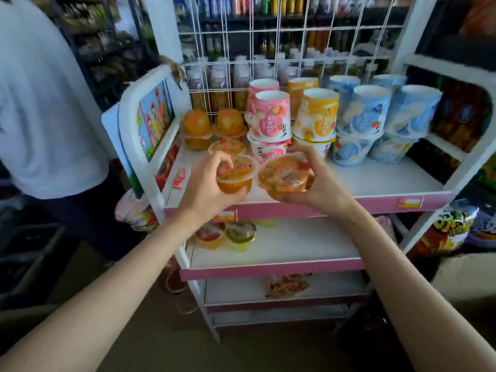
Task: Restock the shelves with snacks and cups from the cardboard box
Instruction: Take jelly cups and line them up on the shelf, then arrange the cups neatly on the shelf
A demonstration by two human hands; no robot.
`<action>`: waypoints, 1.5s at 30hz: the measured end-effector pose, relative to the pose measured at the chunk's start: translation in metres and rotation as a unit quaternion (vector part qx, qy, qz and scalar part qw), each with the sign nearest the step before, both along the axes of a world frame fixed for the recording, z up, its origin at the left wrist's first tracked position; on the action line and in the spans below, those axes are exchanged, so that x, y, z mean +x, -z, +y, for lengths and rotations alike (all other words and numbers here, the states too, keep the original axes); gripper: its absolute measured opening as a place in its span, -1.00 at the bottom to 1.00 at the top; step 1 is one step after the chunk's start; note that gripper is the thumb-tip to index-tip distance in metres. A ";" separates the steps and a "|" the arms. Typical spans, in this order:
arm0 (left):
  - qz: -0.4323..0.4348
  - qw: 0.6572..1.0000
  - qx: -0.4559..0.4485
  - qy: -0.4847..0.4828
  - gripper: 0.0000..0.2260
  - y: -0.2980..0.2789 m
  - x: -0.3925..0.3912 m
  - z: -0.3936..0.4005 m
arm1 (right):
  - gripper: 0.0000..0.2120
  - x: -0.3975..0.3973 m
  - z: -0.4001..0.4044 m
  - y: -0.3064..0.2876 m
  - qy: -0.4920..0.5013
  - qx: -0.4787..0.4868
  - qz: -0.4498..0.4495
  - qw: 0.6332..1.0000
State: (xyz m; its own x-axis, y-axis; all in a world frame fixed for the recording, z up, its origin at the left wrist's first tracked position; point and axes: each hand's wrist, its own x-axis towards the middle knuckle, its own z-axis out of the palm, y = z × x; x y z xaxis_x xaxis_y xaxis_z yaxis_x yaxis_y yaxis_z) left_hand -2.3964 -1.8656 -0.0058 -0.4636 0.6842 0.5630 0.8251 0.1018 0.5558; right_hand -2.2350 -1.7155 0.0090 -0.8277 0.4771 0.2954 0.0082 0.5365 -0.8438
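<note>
My left hand [208,183] grips an orange jelly cup [237,176] with a clear sealed lid. My right hand [320,181] grips a second, wider orange fruit cup [283,176] beside it. Both cups hover just above the front of the white top shelf [375,181]. On that shelf stand several orange jelly cups [198,123] at the left, then stacked pink cups [271,114], yellow cups [316,116] and blue cups [373,114]. The cardboard box is not in view.
A wire grid [268,49] backs the shelf, with bottles behind it. The lower shelf [281,245] holds a few jelly cups [239,234]. A person in a white shirt [40,103] stands at the left. Snack bags [451,226] hang at the right.
</note>
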 end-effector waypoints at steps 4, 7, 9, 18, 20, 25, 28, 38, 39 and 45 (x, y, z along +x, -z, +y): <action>-0.015 0.992 0.007 -0.126 -0.52 -0.005 -0.029 0.011 | -0.09 -0.061 0.009 -0.042 -0.015 0.183 -0.046 0.982; -0.044 0.977 -0.014 -0.210 -0.46 -0.001 -0.046 0.013 | -0.09 -0.114 0.020 -0.073 -0.025 0.330 -0.096 0.939; -0.015 0.975 -0.023 -0.220 -0.47 0.003 -0.054 0.014 | -0.12 -0.148 0.024 -0.083 -0.014 0.436 -0.186 0.880; 0.060 0.966 -0.094 -0.234 -0.43 0.007 -0.069 0.013 | -0.20 -0.230 0.053 -0.057 -0.158 0.518 -0.372 0.754; 0.047 0.964 -0.095 -0.242 -0.45 0.011 -0.069 0.012 | -0.18 -0.228 0.057 -0.052 -0.162 0.499 -0.360 0.771; -0.009 0.963 -0.079 -0.256 -0.53 0.027 -0.060 0.015 | -0.22 -0.208 0.034 -0.031 -0.129 0.549 -0.290 0.773; 0.004 0.960 -0.069 -0.271 -0.49 0.034 -0.058 0.017 | -0.45 -0.196 0.024 -0.018 -0.098 0.616 -0.256 0.739; -0.003 0.961 -0.055 -0.272 -0.50 0.036 -0.058 0.016 | -0.49 -0.183 0.036 -0.002 -0.062 0.643 -0.189 0.739; -0.018 0.962 -0.050 -0.267 -0.51 0.036 -0.059 0.017 | -0.51 -0.182 0.036 0.000 -0.047 0.637 -0.186 0.747; -0.108 0.966 0.001 -0.236 -0.58 0.037 -0.065 0.029 | -0.61 -0.182 0.026 0.018 0.063 0.623 -0.153 0.764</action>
